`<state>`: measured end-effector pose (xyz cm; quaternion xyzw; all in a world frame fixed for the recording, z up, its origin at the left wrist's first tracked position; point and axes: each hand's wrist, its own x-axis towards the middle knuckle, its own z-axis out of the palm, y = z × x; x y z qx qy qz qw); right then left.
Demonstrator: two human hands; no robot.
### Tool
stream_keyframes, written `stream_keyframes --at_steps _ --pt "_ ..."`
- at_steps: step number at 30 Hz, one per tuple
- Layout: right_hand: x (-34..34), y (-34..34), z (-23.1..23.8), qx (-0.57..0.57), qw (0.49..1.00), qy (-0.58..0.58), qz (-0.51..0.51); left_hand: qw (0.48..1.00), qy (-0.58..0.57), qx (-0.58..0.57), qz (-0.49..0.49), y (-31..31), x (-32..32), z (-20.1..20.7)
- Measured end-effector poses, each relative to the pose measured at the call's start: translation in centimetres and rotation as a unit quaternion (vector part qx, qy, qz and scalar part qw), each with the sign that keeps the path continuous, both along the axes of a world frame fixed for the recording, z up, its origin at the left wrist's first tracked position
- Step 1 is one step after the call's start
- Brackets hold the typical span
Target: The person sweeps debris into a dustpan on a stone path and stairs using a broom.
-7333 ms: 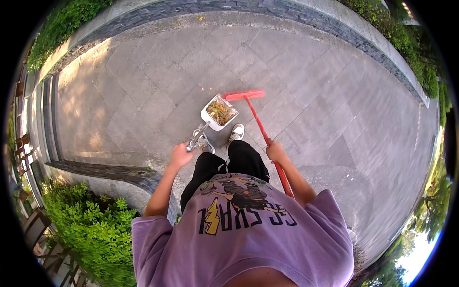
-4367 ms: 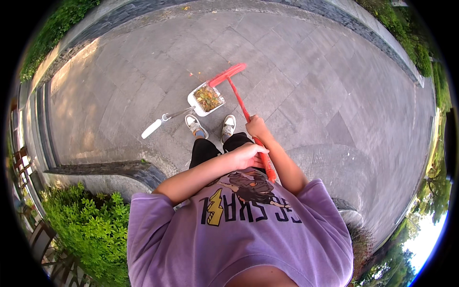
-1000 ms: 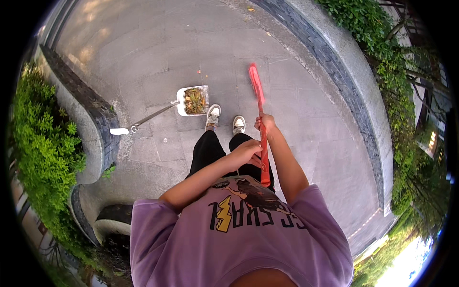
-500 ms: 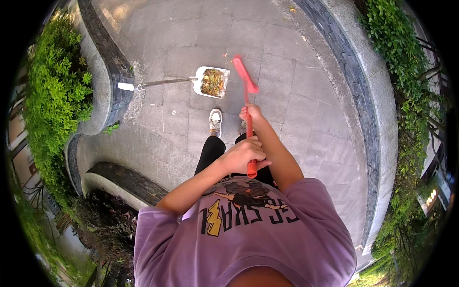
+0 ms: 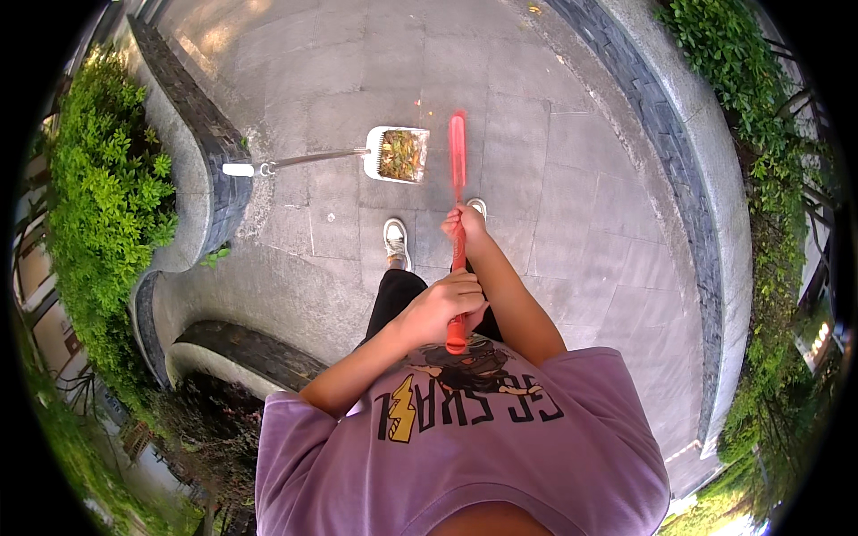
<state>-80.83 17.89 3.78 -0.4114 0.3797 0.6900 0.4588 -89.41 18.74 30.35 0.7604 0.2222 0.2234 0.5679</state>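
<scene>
Left hand (image 5: 450,299) is wrapped round the red broom (image 5: 459,248) near its butt end, close in front of our shirt (image 5: 483,456); right hand (image 5: 467,223) is clenched on the same stick farther out, so both of ours are on it and nothing else. Stick runs nearly straight away from us, and the head (image 5: 458,147) shows more or less in line with it, long side fore-and-aft. Head looks a bit blurred; can't tell if bristles touch the paving (image 5: 581,205). Key relation: white pan (image 5: 373,154) is on the paving ahead and left of our hands, right hand nearer to it. Its open edge faces right, toward the head, with a strip of paving between; the two are near, not touching. Leaf litter (image 5: 400,155) fills most of the pan. Pan's rod (image 5: 317,159) goes off left, crosswise to our stick, and its white grip (image 5: 238,170) shows against the curved wall (image 5: 231,192); contact there unclear. Neither hand is on that grip. Small bright scraps (image 5: 417,103) are on the paving just past the pan, left of the head's far end. Left shoe (image 5: 396,239) is on our side of the pan; right shoe (image 5: 477,207) is partly hidden behind our right hand.
</scene>
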Motion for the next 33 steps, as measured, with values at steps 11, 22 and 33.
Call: stream_keyframes --at_steps 11,22,33 --pt "-11.3 4.0 -1.5 0.023 0.986 0.094 -0.138 0.986 -0.035 0.01 -0.162 4.9 -11.5 -3.2" --pt "-14.1 6.4 3.4 -0.015 0.996 -0.09 -0.021 0.982 -0.126 -0.025 -0.142 7.9 -19.7 -1.5" --pt "-18.5 7.6 -1.2 0.035 0.999 -0.025 -0.01 0.988 -0.052 0.005 -0.143 7.1 -21.1 -4.9"
